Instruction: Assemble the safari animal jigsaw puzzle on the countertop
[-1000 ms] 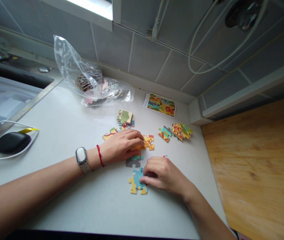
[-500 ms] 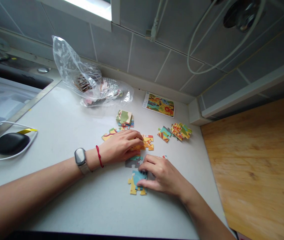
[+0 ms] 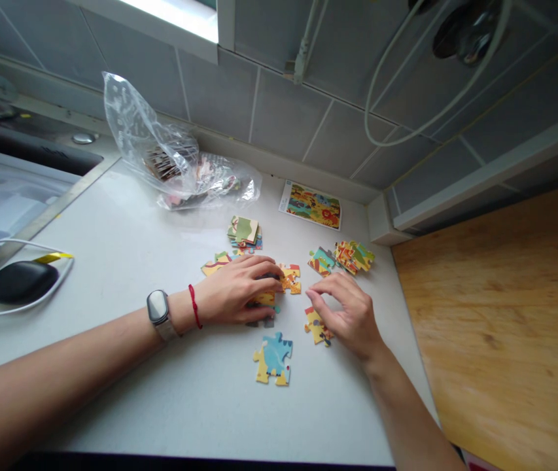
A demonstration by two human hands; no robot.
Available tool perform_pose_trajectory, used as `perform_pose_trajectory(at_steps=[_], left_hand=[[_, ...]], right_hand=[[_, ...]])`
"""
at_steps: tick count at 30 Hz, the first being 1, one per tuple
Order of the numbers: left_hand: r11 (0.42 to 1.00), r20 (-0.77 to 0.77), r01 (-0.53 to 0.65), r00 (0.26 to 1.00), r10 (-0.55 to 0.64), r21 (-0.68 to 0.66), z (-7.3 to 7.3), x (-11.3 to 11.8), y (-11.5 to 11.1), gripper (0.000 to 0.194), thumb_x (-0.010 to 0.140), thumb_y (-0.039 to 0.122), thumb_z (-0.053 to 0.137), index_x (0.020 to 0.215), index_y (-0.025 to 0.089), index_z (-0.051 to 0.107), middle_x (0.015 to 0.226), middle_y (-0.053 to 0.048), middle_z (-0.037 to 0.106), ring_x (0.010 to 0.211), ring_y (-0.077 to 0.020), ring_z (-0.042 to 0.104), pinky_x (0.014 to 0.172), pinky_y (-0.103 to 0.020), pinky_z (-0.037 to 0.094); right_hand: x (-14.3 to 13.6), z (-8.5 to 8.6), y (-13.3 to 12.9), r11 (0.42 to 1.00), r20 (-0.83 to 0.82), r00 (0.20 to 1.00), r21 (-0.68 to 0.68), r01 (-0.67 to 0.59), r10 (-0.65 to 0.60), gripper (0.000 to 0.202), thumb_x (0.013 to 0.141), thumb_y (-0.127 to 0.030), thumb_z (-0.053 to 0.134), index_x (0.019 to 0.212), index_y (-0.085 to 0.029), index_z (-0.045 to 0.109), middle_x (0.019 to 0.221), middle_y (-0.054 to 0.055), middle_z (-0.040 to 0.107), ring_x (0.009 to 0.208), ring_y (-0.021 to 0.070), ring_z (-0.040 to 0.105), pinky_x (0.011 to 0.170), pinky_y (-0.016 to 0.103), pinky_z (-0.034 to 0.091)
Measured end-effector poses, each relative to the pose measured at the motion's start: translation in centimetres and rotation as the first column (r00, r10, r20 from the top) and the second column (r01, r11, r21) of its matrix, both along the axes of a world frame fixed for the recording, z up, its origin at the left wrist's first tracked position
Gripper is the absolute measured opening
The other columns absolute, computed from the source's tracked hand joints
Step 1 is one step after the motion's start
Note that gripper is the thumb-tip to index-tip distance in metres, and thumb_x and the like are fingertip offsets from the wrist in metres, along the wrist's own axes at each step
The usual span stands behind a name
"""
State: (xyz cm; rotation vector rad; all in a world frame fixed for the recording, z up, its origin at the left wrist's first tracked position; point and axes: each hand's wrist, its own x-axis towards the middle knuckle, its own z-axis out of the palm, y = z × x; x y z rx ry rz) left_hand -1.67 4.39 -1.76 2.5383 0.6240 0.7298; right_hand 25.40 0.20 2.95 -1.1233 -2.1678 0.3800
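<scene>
On the white counter (image 3: 112, 392), the left hand (image 3: 242, 288) lies loosely open over puzzle pieces (image 3: 290, 279). The right hand (image 3: 345, 311), thumb and forefinger close together, partly covers a yellow-and-red piece (image 3: 314, 325); whether it grips anything cannot be told. A blue-and-yellow piece (image 3: 275, 356) lies nearby.

Beside the left hand (image 3: 242, 288), puzzle pieces (image 3: 292, 277) of smooth printed card, near matt. Beyond that hand, a bag (image 3: 210, 180) of thin clear plastic, crinkled and glossy; farther off, smooth tiles (image 3: 287, 118) with a dull sheen. Right of the right hand (image 3: 352, 314), a wood-grained board (image 3: 504, 314), softly shiny. Beneath both hands, a smooth satin worktop (image 3: 185, 392).
</scene>
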Motion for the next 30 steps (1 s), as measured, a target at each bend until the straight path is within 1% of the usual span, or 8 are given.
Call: perform_pose_trajectory(at_steps=[5,10,13,16,19,22,27,30], left_hand=[[0.999,-0.007,0.042,0.999,-0.042,0.014,-0.1,-0.1,0.0,0.057,0.09,0.061,0.076,0.129,0.021,0.067,0.139,-0.016,0.067,0.132,-0.0364,0.06,0.11,-0.051,0.05],[0.996,-0.01,0.084,0.996,-0.084,0.025,0.0,-0.1,0.0,0.063,0.088,0.064,0.077,0.133,0.021,0.064,0.143,-0.017,0.065,0.136,-0.0371,0.058,0.111,-0.051,0.049],[0.995,-0.012,0.091,0.996,-0.09,0.03,0.0,0.0,-0.1,0.059,0.09,0.06,0.075,0.133,0.021,0.064,0.142,-0.017,0.065,0.137,-0.037,0.057,0.112,-0.052,0.049],[0.994,-0.017,0.109,0.994,-0.109,0.027,-0.1,0.0,-0.1,0.06,0.091,0.059,0.074,0.136,0.021,0.062,0.143,-0.016,0.065,0.14,-0.0374,0.056,0.115,-0.054,0.048],[0.992,-0.027,0.121,0.992,-0.12,0.021,-0.2,-0.1,-0.2,0.061,0.092,0.058,0.074,0.138,0.021,0.061,0.144,-0.016,0.065,0.141,-0.0383,0.055,0.116,-0.055,0.047],[0.993,-0.049,0.119,0.992,-0.118,0.019,-0.1,-0.1,-0.2,0.059,0.093,0.059,0.072,0.137,0.021,0.061,0.145,-0.016,0.064,0.142,-0.0396,0.053,0.116,-0.057,0.046],[0.992,-0.077,0.122,0.99,-0.12,0.022,0.1,-0.1,-0.2,0.057,0.093,0.06,0.071,0.135,0.022,0.063,0.146,-0.015,0.064,0.142,-0.0394,0.053,0.116,-0.056,0.047],[0.992,-0.071,0.12,0.99,-0.118,0.023,0.3,-0.1,-0.1,0.056,0.093,0.059,0.071,0.134,0.022,0.064,0.145,-0.015,0.064,0.141,-0.0386,0.054,0.116,-0.055,0.047]], right_hand=[[2.1,-0.7,1.2,0.934,0.045,0.938,0.12,0.337,-0.344,0.009,0.098,-0.028,0.07,0.102,-0.024,0.077,0.099,0.008,0.073,0.097,0.0275,0.069,0.091,0.044,0.056],[5.2,-2.4,2.7,0.821,0.172,0.803,0.157,0.55,-0.571,0.035,0.093,-0.041,0.073,0.122,-0.021,0.077,0.129,0.017,0.067,0.121,0.0361,0.063,0.108,0.055,0.052],[6.7,-3.6,3.5,0.802,0.216,0.774,0.108,0.587,-0.595,0.054,0.092,-0.049,0.073,0.137,-0.018,0.07,0.147,0.021,0.059,0.14,0.0404,0.053,0.118,0.061,0.043],[7.8,-4.4,4.0,0.822,0.23,0.794,0.06,0.566,-0.563,0.06,0.095,-0.053,0.069,0.143,-0.018,0.065,0.156,0.021,0.055,0.15,0.0401,0.044,0.124,0.063,0.037],[8.7,-4.7,4.4,0.847,0.204,0.832,-0.023,0.531,-0.516,0.064,0.096,-0.057,0.066,0.147,-0.017,0.063,0.158,0.021,0.054,0.148,0.0361,0.05,0.124,0.057,0.04],[9.3,-4.7,4.7,0.827,0.147,0.825,-0.065,0.558,-0.545,0.077,0.092,-0.066,0.067,0.148,-0.014,0.061,0.16,0.024,0.052,0.148,0.0365,0.051,0.123,0.055,0.042],[9.8,-4.7,5.1,0.821,0.044,0.833,-0.152,0.551,-0.551,0.073,0.087,-0.073,0.069,0.133,-0.016,0.072,0.135,0.021,0.071,0.125,0.0355,0.067,0.114,0.055,0.05],[9.9,-4.5,5.1,0.8,0.046,0.813,-0.157,0.579,-0.58,0.071,0.081,-0.071,0.076,0.127,-0.017,0.076,0.124,0.019,0.072,0.112,0.0341,0.071,0.106,0.053,0.055]])
